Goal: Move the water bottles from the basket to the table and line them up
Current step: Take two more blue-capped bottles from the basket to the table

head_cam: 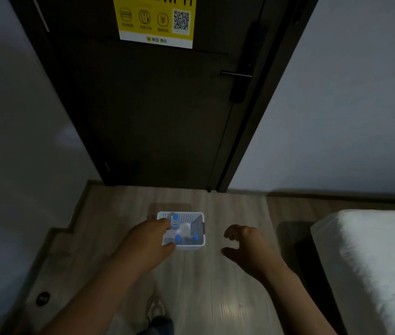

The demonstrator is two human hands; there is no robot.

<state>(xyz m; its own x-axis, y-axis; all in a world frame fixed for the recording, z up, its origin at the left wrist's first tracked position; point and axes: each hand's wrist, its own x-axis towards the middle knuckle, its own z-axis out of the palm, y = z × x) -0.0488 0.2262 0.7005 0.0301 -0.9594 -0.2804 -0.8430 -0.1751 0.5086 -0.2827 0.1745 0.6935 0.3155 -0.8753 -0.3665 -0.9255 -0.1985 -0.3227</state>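
Pale wood floor (pixel 227 274) — white basket (pixel 198 247) stands on it.

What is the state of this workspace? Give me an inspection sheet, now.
Surface: wooden floor; no table in view.
Job's things: white basket on the floor; raised bottle, and two other bottles showing blue caps lower inside.
Clutter: small dark object on the floor; shoe.
Grips: left hand appears to hold the raised bottle; right hand is beside the basket, fingers loosely curled, holding nothing.
Cables: nothing seen.
Surroundings: dark door with a yellow poster; white bed on the right.
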